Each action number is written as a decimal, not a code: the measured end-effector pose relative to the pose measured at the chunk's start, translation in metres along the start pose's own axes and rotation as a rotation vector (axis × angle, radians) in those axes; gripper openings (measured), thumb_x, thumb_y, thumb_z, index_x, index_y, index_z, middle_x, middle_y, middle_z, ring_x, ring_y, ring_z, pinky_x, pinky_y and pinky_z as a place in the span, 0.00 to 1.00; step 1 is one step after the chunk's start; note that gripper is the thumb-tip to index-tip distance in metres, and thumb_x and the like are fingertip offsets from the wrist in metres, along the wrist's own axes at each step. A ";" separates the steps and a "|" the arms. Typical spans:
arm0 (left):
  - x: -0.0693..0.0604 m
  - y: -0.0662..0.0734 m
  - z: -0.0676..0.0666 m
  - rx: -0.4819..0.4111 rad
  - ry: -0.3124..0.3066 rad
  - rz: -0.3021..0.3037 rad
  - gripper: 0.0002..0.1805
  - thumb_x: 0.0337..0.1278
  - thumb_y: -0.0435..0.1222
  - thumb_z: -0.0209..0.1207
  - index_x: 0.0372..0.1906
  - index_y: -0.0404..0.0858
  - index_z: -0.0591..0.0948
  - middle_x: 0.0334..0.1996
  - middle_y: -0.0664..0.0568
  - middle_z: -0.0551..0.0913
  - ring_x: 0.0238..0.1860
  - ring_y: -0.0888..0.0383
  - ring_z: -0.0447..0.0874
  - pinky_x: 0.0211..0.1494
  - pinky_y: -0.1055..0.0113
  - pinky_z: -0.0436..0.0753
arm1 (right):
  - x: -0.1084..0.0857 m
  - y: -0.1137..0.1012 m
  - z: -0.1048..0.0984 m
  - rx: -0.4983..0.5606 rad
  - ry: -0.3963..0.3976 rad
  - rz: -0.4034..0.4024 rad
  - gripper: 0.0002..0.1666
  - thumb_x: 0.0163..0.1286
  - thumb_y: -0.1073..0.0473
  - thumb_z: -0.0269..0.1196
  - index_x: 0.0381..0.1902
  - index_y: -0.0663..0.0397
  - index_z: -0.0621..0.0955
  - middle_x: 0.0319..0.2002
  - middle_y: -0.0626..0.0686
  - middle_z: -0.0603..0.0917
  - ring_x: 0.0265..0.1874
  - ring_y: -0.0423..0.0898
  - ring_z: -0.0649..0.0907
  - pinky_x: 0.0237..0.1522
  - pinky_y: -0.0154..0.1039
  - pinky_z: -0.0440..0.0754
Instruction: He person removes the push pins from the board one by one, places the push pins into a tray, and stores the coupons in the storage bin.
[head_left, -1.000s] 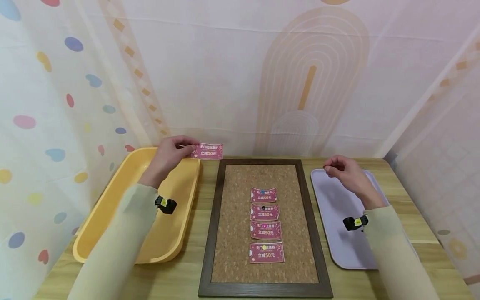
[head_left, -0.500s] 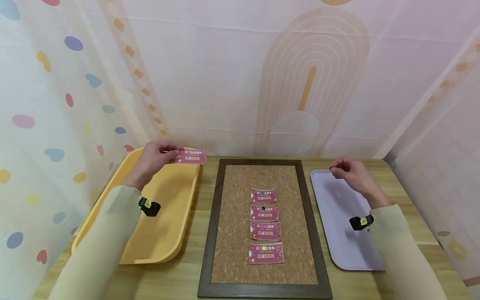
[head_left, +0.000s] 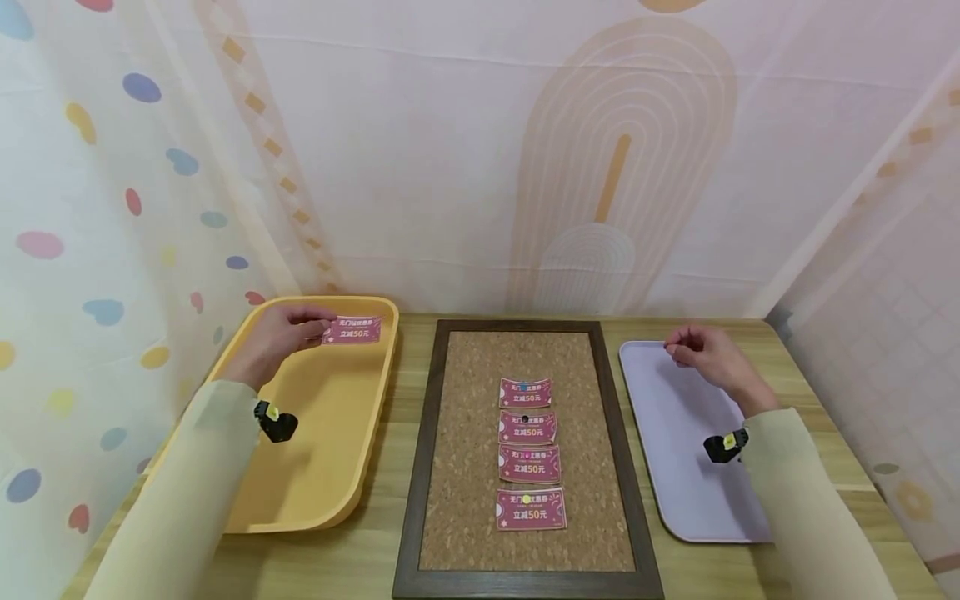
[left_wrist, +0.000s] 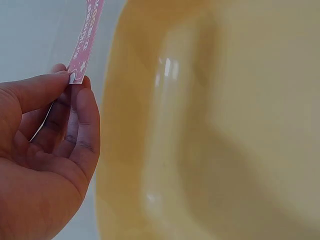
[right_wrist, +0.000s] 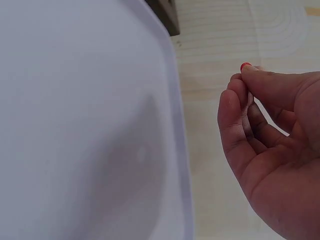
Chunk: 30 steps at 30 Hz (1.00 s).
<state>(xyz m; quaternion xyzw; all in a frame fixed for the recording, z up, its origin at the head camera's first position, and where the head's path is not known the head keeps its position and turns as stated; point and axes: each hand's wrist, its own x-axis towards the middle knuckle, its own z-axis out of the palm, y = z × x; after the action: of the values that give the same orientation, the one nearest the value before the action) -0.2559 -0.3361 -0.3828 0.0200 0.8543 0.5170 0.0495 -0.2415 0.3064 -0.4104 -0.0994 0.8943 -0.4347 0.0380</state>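
Observation:
In the head view, my left hand pinches the left end of a pink coupon between thumb and fingers, above the far part of a yellow tray. My right hand is over the far end of a lilac tray. In the right wrist view, its thumb and fingertips pinch a small red thumbtack, mostly hidden by them. Between the trays lies a dark-framed cork board. Several pink coupons are fixed on it in a column, including the nearest coupon under a yellow tack.
All of this stands on a wooden table. A patterned curtain hangs close behind the table and along both sides. The board's dark frame comes near the lilac tray's left edge.
My left hand has moved left and slightly down with the coupon, from beside the yellow tray's far corner to above the tray. My right hand has shifted slightly right, still pinching the thumbtack.

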 end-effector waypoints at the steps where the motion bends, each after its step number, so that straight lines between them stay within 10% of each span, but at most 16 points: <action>1: -0.001 -0.004 -0.002 -0.012 -0.006 -0.003 0.19 0.76 0.31 0.54 0.62 0.20 0.77 0.46 0.58 0.85 0.41 0.69 0.84 0.49 0.72 0.84 | 0.000 0.002 0.001 0.001 -0.005 0.008 0.11 0.78 0.66 0.59 0.50 0.72 0.79 0.39 0.60 0.83 0.35 0.38 0.80 0.41 0.37 0.81; 10: -0.006 -0.036 -0.011 -0.053 -0.067 -0.101 0.20 0.77 0.30 0.53 0.63 0.19 0.75 0.42 0.63 0.83 0.40 0.67 0.83 0.49 0.70 0.84 | -0.002 0.013 0.003 -0.048 -0.033 0.061 0.10 0.77 0.65 0.60 0.50 0.68 0.81 0.42 0.59 0.85 0.37 0.40 0.81 0.41 0.36 0.80; 30: 0.006 -0.055 -0.004 0.128 -0.107 -0.172 0.20 0.76 0.33 0.56 0.64 0.23 0.78 0.60 0.34 0.80 0.42 0.66 0.83 0.48 0.70 0.84 | 0.006 0.034 0.011 -0.023 -0.088 0.087 0.08 0.74 0.69 0.63 0.45 0.72 0.81 0.35 0.55 0.82 0.33 0.42 0.77 0.35 0.33 0.77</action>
<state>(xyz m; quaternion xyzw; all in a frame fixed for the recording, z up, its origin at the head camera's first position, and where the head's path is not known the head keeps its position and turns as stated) -0.2614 -0.3645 -0.4302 -0.0228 0.8804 0.4533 0.1377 -0.2503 0.3176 -0.4437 -0.0800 0.9000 -0.4177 0.0949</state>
